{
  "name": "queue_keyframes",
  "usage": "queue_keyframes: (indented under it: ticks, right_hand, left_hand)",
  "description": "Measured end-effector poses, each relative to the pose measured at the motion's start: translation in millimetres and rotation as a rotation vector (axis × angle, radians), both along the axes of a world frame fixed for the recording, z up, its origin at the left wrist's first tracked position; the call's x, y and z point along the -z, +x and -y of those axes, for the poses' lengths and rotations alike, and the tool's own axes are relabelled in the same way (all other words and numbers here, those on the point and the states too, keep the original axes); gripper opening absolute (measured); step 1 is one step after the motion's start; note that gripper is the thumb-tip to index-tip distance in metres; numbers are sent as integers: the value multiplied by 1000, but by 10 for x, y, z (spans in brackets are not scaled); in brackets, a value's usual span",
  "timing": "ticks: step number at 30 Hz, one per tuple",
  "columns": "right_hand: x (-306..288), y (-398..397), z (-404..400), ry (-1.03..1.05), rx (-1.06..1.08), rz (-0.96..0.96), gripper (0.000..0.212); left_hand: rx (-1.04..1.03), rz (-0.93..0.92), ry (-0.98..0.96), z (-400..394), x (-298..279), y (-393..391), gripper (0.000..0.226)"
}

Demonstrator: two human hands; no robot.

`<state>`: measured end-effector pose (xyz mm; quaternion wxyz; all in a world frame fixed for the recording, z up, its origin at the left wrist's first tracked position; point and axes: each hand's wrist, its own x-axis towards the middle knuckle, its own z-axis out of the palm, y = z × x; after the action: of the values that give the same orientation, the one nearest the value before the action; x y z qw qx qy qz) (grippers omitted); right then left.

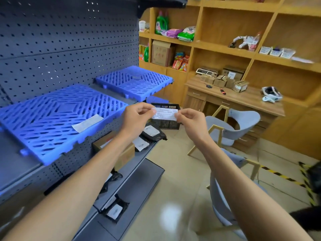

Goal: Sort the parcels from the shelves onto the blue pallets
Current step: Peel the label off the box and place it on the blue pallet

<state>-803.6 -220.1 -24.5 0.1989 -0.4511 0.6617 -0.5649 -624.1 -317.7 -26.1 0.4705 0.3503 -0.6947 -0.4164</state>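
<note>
I hold a small white paper label (165, 114) stretched between both hands in front of me. My left hand (138, 119) pinches its left end and my right hand (192, 121) pinches its right end. Two blue slatted pallets lie on the dark metal shelf: the near pallet (52, 119) carries another white label (87, 122), and the far pallet (133, 80) is bare. On the shelf below lie black bagged parcels (152, 133) and a brown cardboard box (125, 153), partly hidden by my left forearm. More black parcels (114, 210) sit lower down.
A black crate (166, 122) stands on the floor behind the label. Grey chairs with gold legs (231, 126) are to the right. Wooden shelving (225, 46) and a desk (234, 96) with small boxes fill the back. Yellow-black tape (284, 176) marks the floor.
</note>
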Motion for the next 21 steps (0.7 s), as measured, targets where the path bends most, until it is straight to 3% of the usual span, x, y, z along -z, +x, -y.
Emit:
queue_keyframes:
  ticks: [9, 21]
  right_hand:
    - [73, -454, 159, -24, 85, -9, 13]
    - [87, -1457, 561, -25, -37, 45, 13]
  left_hand:
    - [107, 2, -7, 334, 72, -561, 2]
    - [-6, 40, -26, 514, 11, -1430, 4]
